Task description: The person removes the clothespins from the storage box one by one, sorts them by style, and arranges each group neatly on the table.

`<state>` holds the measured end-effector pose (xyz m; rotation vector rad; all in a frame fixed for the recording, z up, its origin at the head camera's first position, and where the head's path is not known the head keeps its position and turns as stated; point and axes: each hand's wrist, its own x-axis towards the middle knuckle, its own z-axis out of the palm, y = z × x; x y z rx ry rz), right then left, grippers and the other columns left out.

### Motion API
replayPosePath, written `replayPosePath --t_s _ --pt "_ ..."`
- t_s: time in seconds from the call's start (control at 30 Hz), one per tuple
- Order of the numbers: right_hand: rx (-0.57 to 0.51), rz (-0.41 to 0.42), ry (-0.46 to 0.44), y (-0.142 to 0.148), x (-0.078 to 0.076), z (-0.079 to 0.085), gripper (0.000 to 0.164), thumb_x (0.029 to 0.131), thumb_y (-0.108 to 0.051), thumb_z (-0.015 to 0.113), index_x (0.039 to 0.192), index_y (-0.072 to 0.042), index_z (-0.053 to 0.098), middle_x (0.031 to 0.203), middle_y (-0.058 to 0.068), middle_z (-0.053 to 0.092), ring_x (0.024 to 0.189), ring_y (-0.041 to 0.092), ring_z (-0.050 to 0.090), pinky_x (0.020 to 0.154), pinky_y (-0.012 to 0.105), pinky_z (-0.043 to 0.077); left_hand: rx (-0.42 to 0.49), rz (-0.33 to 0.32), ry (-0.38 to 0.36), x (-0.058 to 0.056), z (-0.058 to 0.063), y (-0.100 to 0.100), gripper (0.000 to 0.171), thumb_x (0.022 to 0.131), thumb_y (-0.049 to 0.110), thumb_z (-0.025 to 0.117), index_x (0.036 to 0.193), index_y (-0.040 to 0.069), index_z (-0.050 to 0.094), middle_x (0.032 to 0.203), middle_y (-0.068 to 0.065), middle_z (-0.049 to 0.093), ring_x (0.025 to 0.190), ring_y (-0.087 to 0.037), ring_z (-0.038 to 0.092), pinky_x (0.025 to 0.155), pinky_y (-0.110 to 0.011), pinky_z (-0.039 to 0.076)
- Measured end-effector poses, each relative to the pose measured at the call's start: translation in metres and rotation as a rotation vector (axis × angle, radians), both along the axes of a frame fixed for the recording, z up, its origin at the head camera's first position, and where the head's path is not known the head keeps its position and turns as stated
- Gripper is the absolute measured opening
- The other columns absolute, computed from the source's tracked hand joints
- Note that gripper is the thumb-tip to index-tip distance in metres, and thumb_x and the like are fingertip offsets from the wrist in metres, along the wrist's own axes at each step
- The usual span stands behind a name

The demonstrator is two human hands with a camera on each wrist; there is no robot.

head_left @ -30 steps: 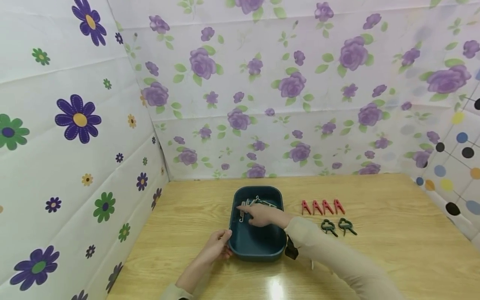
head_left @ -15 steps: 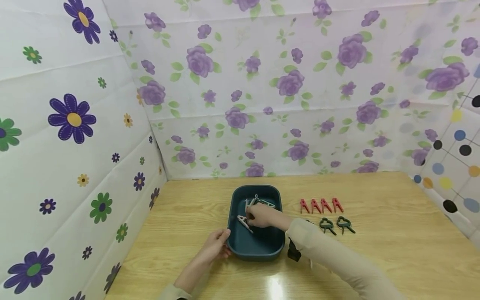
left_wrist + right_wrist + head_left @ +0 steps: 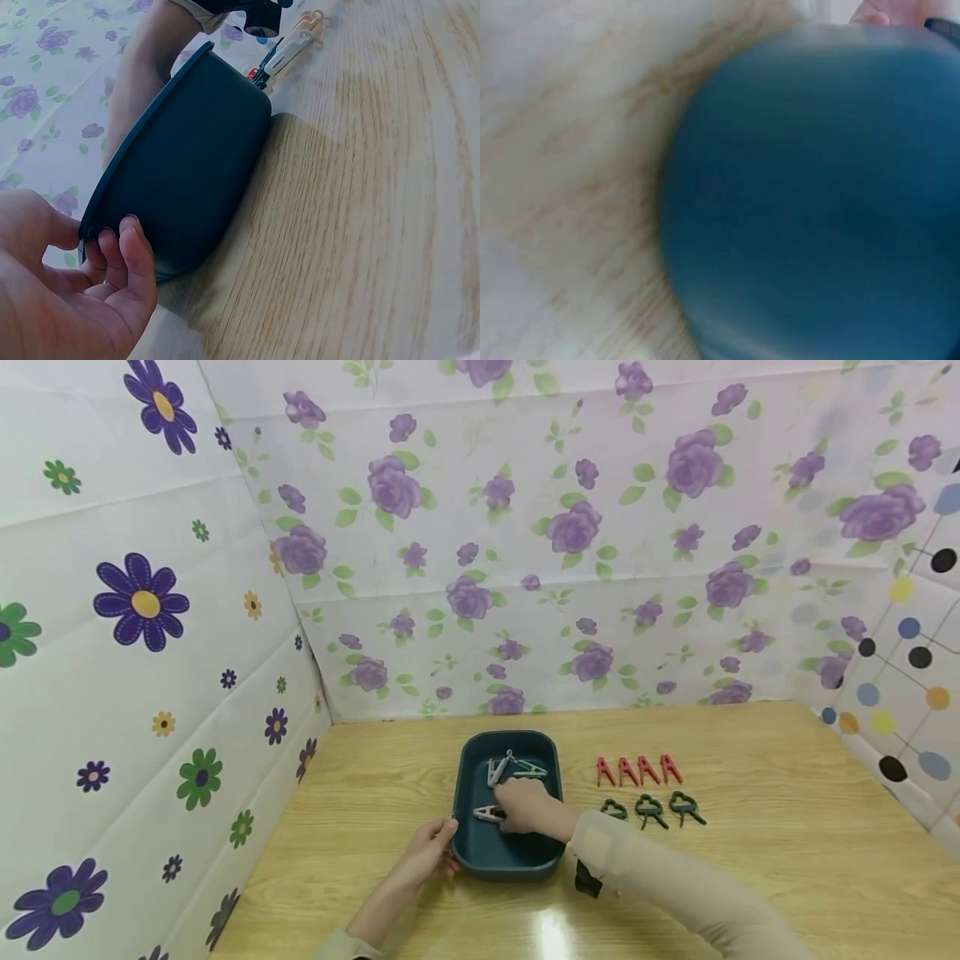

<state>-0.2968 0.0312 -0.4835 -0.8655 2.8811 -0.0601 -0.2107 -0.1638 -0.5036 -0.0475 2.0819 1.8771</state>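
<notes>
My left hand (image 3: 431, 846) grips the rim of a dark blue bin (image 3: 510, 853) at its near left side. In the left wrist view, that hand's thumb (image 3: 64, 229) is at the rim and its fingers curl against the bin's outer wall (image 3: 187, 165). Inside the bin, my right hand (image 3: 527, 806) pinches a pale clothespin (image 3: 487, 813), whose other end points left. Farther back in the bin lie more clothespins (image 3: 530, 768), pale and greenish. The bin's blurred outer wall (image 3: 810, 195) fills most of the right wrist view, and the right fingers are hidden there.
Several red clothespins (image 3: 647, 769) stand in a row to the right of the bin. Nearer, dark green clips (image 3: 650, 810) form a second row, partly behind the right sleeve (image 3: 660, 877). White and orange clothespins (image 3: 289, 52) show beyond the bin. Flowered cloth walls (image 3: 570, 527) bound the wooden table.
My right hand has moved nearer within the bin, bringing the pale clothespin away from the others and turning it sideways. The left hand keeps its grip on the rim. The head view has shifted slightly.
</notes>
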Motion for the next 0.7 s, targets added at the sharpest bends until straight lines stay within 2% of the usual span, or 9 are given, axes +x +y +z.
replayPosePath --t_s 0.07,0.23,0.33,0.47,0.6,0.7 --pt "-0.022 -0.018 0.010 0.002 0.003 0.002 0.028 0.078 -0.036 0.079 0.078 -0.016 0.060 0.071 -0.003 0.056 0.060 0.011 0.051 0.051 0.028 0.043 0.000 0.005 0.002 0.001 0.000 0.000 0.044 0.103 0.032 0.044 0.121 -0.008 0.049 0.069 0.002 0.054 0.060 -0.008 0.055 0.054 -0.020 0.046" --pt "-0.151 -0.045 0.115 0.016 0.008 0.008 0.030 0.076 -0.036 0.077 0.073 -0.017 0.054 0.064 -0.004 0.050 0.054 0.011 0.045 0.045 0.026 0.035 -0.005 0.009 0.007 0.001 0.000 0.001 0.045 0.103 0.033 0.045 0.122 -0.007 0.049 0.070 0.001 0.054 0.060 -0.008 0.055 0.055 -0.020 0.047" --pt "-0.247 -0.059 0.144 0.027 0.012 0.013 0.027 0.077 -0.035 0.075 0.075 -0.016 0.056 0.064 -0.004 0.050 0.053 0.011 0.043 0.044 0.025 0.033 -0.010 0.012 0.004 0.002 0.000 0.000 0.045 0.103 0.034 0.046 0.122 -0.006 0.050 0.070 0.001 0.054 0.060 -0.008 0.055 0.055 -0.020 0.047" --pt "-0.381 -0.081 0.127 0.043 0.021 0.021 0.024 0.081 -0.031 0.073 0.082 -0.012 0.058 0.067 -0.002 0.049 0.054 0.011 0.040 0.047 0.023 0.031 -0.023 0.013 0.001 0.002 0.001 0.000 0.045 0.103 0.034 0.045 0.121 -0.006 0.050 0.070 0.002 0.055 0.061 -0.009 0.055 0.056 -0.020 0.047" --pt "-0.521 -0.177 0.105 0.062 0.030 0.026 0.022 0.082 -0.026 0.072 0.086 -0.011 0.056 0.068 -0.001 0.048 0.052 0.010 0.038 0.045 0.022 0.029 -0.033 0.011 0.002 0.002 0.002 0.000 0.046 0.103 0.036 0.044 0.119 -0.007 0.050 0.069 0.002 0.055 0.061 -0.009 0.055 0.056 -0.020 0.047" --pt "-0.601 -0.265 0.128 0.082 0.036 0.027 0.022 0.082 -0.025 0.072 0.085 -0.010 0.057 0.065 0.000 0.047 0.048 0.011 0.035 0.043 0.023 0.026 -0.036 0.006 0.001 0.003 0.003 0.001 0.046 0.103 0.035 0.044 0.118 -0.007 0.050 0.069 0.002 0.055 0.061 -0.009 0.055 0.056 -0.021 0.047"
